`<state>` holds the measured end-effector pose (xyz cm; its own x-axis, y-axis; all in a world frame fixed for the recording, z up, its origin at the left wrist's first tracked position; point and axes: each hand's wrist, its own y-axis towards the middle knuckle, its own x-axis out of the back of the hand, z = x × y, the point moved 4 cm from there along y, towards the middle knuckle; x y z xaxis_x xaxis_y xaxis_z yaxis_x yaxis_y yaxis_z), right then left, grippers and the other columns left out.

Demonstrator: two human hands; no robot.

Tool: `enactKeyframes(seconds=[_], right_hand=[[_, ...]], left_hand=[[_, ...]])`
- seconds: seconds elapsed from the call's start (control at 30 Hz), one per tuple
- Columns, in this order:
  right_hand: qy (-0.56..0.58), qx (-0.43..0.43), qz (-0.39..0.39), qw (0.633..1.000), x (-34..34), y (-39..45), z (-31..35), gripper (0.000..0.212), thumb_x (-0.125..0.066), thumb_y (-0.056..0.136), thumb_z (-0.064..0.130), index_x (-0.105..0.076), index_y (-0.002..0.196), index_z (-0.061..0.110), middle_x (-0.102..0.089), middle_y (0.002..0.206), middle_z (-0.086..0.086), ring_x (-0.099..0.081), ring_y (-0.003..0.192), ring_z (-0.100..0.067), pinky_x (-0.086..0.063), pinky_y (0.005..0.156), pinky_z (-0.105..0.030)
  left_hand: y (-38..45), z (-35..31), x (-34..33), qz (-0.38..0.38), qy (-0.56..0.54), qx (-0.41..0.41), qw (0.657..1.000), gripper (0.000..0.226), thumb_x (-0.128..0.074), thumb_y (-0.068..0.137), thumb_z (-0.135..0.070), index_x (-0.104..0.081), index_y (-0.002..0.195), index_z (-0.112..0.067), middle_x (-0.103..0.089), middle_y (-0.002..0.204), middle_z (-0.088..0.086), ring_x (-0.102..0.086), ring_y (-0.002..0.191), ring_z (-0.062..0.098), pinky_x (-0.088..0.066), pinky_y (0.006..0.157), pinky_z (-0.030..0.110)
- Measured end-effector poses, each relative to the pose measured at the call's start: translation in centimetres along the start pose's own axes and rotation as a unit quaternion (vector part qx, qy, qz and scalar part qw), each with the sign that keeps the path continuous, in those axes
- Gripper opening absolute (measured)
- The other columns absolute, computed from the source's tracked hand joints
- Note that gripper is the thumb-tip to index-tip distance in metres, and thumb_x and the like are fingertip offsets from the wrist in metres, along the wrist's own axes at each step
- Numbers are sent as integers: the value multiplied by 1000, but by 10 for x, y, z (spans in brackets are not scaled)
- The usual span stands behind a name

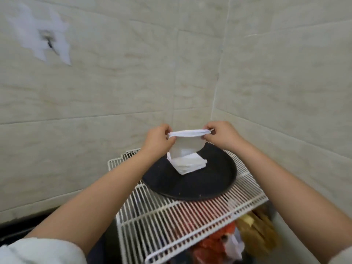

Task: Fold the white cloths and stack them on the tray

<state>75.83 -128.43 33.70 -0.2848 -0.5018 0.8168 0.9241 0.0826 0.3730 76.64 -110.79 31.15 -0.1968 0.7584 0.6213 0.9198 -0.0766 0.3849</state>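
Lighting was soft and even, pretty bright, no harsh shadows or glare anywhere. Wide-angle lens bent the wall tile lines toward the edges. The upper left of the frame was smeared with blur, and the stuff at the bottom right looked mushy and out of focus too.
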Motion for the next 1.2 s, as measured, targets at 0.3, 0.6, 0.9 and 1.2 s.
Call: enactKeyframes(seconds=[0.3,0.6,0.9,1.2], right_hand=[[-53,118,153,980,-101,63,-107,20,-49,78,-5,-64,90,-1,-61,102,-19,-56,99,-32,-41,82,-33],[-62,173,252,950,-111,56,-134,16,-48,81,3,-64,80,3,-61,92,-12,-56,87,-26,-47,80,-39],[-195,197,255,926,-96,33,-92,29,-47,89,20,-53,115,7,-53,120,-12,-55,106,-30,-49,86,-41],[-111,347,166,916,-95,-70,135,37,-48,88,27,-53,121,10,-55,126,-15,-52,114,-35,-47,87,-40]], left_hand=[[20,35,-98,30,204,36,978,21,-51,88,-10,-56,107,-5,-60,106,12,-56,98,29,-39,74,29],[7,38,-131,71,276,75,955,28,-50,91,-22,-54,117,-11,-59,114,7,-57,100,26,-48,82,36],[-21,37,-96,87,368,151,913,42,-47,93,-28,-41,130,-11,-44,133,11,-45,120,30,-45,91,41],[-181,43,88,-33,419,239,876,42,-42,95,-29,-40,133,-10,-46,133,14,-46,120,33,-42,94,40]])
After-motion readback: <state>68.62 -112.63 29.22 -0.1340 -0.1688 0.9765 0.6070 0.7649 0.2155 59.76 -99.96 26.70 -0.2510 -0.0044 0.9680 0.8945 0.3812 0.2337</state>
